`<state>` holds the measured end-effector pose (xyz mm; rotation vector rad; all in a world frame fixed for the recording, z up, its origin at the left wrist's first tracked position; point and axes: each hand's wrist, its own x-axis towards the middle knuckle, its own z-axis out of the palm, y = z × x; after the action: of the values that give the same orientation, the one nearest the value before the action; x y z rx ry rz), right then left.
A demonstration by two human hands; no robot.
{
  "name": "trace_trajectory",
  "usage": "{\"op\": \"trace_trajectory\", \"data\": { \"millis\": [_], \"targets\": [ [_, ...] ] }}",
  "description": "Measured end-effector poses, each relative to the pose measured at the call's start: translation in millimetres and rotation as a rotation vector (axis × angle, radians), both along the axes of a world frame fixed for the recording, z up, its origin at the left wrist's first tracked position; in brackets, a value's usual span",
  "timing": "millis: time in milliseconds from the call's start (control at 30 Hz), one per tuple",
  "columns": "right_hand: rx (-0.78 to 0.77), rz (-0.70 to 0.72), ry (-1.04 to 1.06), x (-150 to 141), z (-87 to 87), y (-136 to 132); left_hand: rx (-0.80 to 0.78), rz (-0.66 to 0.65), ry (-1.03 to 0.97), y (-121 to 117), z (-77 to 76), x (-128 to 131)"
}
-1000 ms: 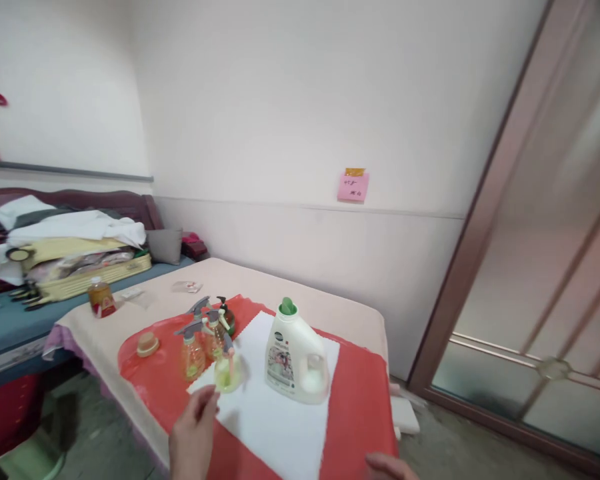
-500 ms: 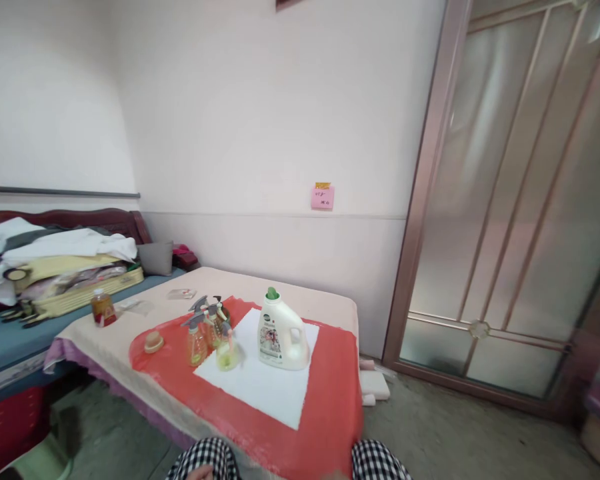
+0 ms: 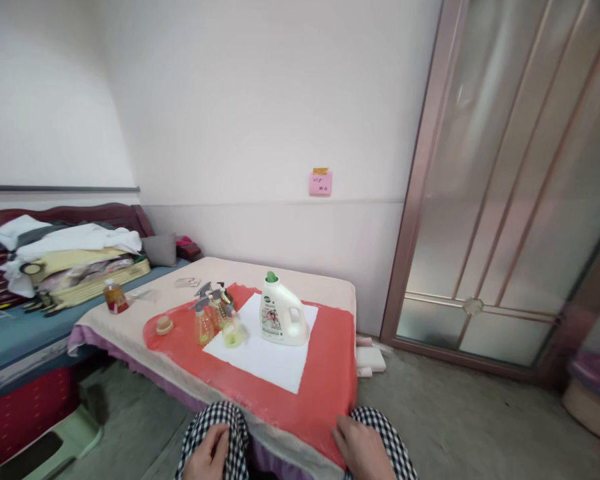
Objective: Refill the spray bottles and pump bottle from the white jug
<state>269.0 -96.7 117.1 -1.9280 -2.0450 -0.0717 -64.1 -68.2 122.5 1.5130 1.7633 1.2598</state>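
Jug [image 3: 283,313] w/ green cap [image 3: 271,276] stands upright on white sheet [image 3: 275,363] atop red cover [image 3: 325,353], beyond our fingers and well apart from both hands. Our L hand [image 3: 207,453] rests on checked knee [image 3: 220,415], fingers loosely curled; our R hand's [image 3: 363,447] bent fingers touch red cover nr its edge, but we can't tell if either hand's closed.
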Motion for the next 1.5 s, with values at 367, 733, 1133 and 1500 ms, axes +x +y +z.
{"op": "trace_trajectory", "data": {
  "millis": [367,733,1133,1500],
  "targets": [
    [-0.042,-0.033,-0.013,-7,-23.6,1,-0.077,-0.056,0.161,6,-8.1,-8],
    [0.03,0.007,-0.039,-7,-30.3,0,-0.062,-0.076,0.409,14,-17.3,17],
    [0.109,0.037,-0.075,-7,-30.8,1,0.026,-0.122,0.433,7,-9.7,23],
    [0.196,0.132,-0.056,-11,-22.7,-7,0.025,-0.23,0.281,-5,-4.5,38]
  ]
}}
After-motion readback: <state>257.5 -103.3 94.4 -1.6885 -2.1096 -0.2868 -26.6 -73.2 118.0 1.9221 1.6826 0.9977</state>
